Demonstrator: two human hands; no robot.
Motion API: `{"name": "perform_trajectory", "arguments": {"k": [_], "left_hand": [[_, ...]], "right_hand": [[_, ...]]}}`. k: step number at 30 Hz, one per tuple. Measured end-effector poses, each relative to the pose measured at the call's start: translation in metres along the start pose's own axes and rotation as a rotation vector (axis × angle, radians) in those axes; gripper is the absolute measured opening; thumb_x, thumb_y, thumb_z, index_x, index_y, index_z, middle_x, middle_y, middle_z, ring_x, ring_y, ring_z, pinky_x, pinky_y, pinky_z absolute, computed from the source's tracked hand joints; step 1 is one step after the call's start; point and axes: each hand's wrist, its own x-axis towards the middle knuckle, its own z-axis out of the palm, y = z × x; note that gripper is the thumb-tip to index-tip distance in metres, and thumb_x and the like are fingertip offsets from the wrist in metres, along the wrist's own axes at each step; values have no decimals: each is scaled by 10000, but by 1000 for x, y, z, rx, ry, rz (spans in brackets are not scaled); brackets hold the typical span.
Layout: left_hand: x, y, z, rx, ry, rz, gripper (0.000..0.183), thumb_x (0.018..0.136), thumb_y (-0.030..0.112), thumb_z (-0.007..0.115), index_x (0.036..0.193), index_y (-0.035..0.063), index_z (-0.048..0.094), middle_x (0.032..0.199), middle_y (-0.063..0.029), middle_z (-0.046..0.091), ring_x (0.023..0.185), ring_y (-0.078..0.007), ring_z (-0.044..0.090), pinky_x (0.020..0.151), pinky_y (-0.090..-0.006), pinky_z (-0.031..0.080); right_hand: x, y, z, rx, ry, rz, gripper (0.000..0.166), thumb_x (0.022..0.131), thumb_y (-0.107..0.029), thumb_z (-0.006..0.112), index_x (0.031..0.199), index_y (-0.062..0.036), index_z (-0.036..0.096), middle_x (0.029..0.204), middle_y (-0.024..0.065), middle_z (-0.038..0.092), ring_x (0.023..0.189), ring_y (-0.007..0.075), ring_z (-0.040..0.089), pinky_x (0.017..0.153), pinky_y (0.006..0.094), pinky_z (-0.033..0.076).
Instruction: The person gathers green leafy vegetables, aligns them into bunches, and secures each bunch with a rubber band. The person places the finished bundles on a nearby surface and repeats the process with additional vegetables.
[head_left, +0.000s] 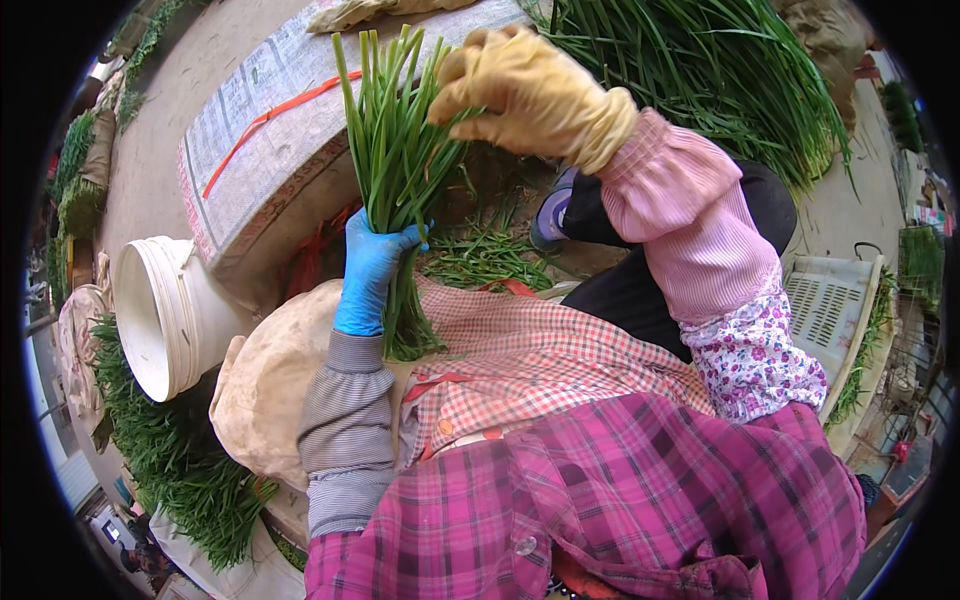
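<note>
My left hand (380, 259), in a blue disposable glove, is closed around a bunch of long green stalks, apparently garlic chives (390, 142). The pale cut ends point up and the leafy part hangs below the fist. My right hand (517, 94), in a yellowish rubber glove, is raised at the bunch's upper right with its fingers curled and spread apart. Its fingertips are close to the stalks; whether they pinch any is not clear. Beside the bunch, an orange-red plastic strip (277, 116) lies across a sack-covered surface (255, 161).
A large heap of chives (697, 82) lies at the upper right. Leaf scraps (491, 259) cover the ground before my lap. A white bucket (161, 319) lies tipped at left, above more greens (180, 457). A slotted plastic crate (825, 304) stands at right.
</note>
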Motion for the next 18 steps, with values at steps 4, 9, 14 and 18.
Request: {"name": "perform_trajectory", "arguments": {"k": [4,9,14,18], "left_hand": [[-1,5,3,48,6,3,253,678,-60,661,919,-4,608,782,-59,646,634,-121,599,574,-249,504],[-1,11,5,79,-26,-21,268,669,-62,658,926,-4,606,789,-62,645,642,-124,601,575,-255,510],[-12,6,-16,-110,-13,-9,326,656,-70,687,967,-24,602,830,-96,653,724,-178,641,597,-285,539],[-13,14,-33,-339,-46,120,376,671,-36,705,1029,-22,591,880,-113,650,754,-200,641,622,-291,542]], "right_hand": [[6,-21,21,-203,-55,-63,145,656,-216,679,799,-217,660,837,-47,566,881,186,541,721,338,430],[7,-23,25,52,3,-67,82,668,-94,657,736,-138,647,788,30,609,834,228,587,731,351,468],[20,-19,-25,1226,140,467,172,893,-134,553,1000,-1,570,916,58,633,819,149,614,720,238,494],[-1,30,-90,2265,334,-92,55,857,-36,516,837,-58,562,719,8,498,645,98,556,568,265,420]]}}
